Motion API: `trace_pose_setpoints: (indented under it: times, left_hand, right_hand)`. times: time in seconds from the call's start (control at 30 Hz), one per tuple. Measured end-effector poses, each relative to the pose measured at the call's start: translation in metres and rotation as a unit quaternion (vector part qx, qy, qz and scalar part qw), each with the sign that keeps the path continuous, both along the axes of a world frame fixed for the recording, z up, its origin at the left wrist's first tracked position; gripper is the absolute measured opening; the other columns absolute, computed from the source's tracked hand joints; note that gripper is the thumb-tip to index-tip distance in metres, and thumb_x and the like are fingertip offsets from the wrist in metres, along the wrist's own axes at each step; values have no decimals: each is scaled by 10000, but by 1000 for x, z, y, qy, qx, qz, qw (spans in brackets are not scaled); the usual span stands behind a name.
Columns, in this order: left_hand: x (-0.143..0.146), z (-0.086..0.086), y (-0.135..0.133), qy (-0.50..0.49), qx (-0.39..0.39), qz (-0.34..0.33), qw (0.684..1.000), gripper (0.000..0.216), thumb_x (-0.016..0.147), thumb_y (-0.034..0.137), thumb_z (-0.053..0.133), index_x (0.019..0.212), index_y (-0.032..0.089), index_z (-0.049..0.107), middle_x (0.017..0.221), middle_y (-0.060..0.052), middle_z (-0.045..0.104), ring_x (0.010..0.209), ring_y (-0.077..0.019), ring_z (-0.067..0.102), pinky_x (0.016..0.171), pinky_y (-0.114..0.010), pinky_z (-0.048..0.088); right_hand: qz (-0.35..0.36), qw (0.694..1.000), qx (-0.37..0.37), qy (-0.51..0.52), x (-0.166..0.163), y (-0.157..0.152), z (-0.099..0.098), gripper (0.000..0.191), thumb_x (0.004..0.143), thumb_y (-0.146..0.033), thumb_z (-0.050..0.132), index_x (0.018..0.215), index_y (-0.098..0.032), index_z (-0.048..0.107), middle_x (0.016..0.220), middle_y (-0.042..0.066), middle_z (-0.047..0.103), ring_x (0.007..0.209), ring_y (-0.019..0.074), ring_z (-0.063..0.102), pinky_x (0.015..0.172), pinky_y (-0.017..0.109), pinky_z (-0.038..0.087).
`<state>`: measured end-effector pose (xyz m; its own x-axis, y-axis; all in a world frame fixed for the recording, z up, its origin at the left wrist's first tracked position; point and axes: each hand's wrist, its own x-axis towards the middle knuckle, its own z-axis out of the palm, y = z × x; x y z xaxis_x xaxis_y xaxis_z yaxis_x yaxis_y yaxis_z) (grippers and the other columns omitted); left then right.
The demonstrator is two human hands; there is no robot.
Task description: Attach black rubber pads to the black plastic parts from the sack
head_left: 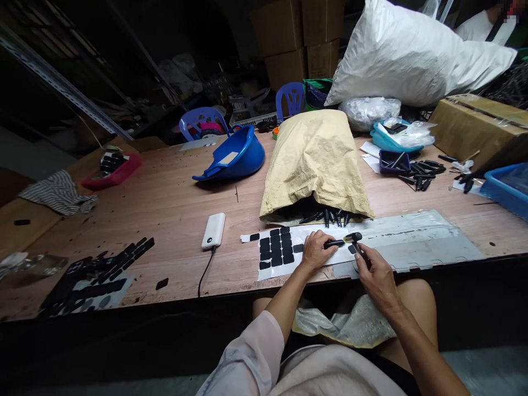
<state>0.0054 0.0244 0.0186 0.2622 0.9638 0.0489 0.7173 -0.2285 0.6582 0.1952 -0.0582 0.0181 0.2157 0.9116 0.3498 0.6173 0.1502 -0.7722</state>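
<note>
While lying level, black pen [339, 241] points right — left hand [315, 250] clasps it, right hand [373, 270] pinches its tip.

Black part [341, 241] between both hands' fingers [325, 242]

Dim, dark-cornered view, light from upper right, wide-angle bending at edges.

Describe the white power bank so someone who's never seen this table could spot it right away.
On the wooden table, look left of the tan sack and the sticker sheet. The power bank is the only smooth white slab, with a black cable trailing off the table edge.
</note>
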Motion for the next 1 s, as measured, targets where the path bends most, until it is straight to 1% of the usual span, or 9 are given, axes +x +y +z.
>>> trace_pose_setpoints:
  times: [0.1, 0.27, 0.43, 0.53, 0.63, 0.83, 1.0]
  left_hand:
    - [0, -1, 1, -8, 1, 0, 1000, 193, 885, 279, 833, 1078, 289, 831, 1061, -27, 730, 1070, -247, 637, 980, -391, 491]
    - [1, -3, 2, -20, 1, 6, 1000, 187, 868, 253, 851, 1052, 279, 837, 1049, -27, 739, 1057, -242, 642, 977, -393, 492]
    - [0, -2, 2, -32, -13, 8, 999, 177, 861, 266, 864, 1035, 265, 835, 1035, -31, 739, 1050, -244, 639, 969, -396, 489]
    - [-1, -2, 3, -40, -11, 6, 999, 169, 852, 255, 871, 1016, 262, 830, 1018, -27, 728, 1037, -239, 634, 969, -391, 484]
    - [-1, -4, 3, -45, -10, 10, 999, 154, 842, 240, 874, 986, 252, 820, 1008, -24, 722, 1025, -231, 634, 968, -382, 487]
    - [-1, -3, 2, -51, -12, 20, 998, 157, 839, 240, 870, 984, 250, 809, 1040, -25, 731, 1050, -231, 642, 988, -379, 490]
    - [0, -1, 2, -51, -18, 21, 998, 149, 845, 237, 869, 979, 250, 804, 1053, -26, 741, 1059, -234, 645, 986, -380, 485]
  right_hand:
    - [13, 1000, 19, -19, -5, -3, -5, 366, 1033, -420, 540, 1249, -208, 746, 1115, 125, 784, 1004, 252, 739, 896, 379, 596]
    - [22, 997, 30, -62, -11, -3, -11, 349, 1059, -381, 509, 1275, -217, 728, 1062, 101, 769, 975, 244, 736, 869, 372, 587]
    - [25, 993, 48, -106, -21, -1, 0, 382, 1086, -354, 467, 1372, -234, 691, 1110, 96, 757, 1005, 237, 731, 863, 352, 585]
    - [28, 991, 50, -123, -26, 0, 8, 407, 1093, -348, 455, 1426, -255, 669, 1067, 81, 742, 964, 227, 726, 819, 330, 578]
    - [35, 991, 42, -119, -28, 3, 12, 393, 1085, -333, 473, 1411, -267, 682, 1040, 64, 735, 932, 217, 723, 804, 320, 571]
    - [32, 996, 51, -66, -24, 10, 13, 362, 1057, -308, 522, 1363, -251, 706, 1049, 68, 743, 955, 222, 714, 870, 355, 572]
    - [41, 995, 59, -73, -25, 9, 17, 365, 1068, -311, 511, 1373, -248, 701, 1043, 70, 744, 943, 220, 714, 856, 350, 570]
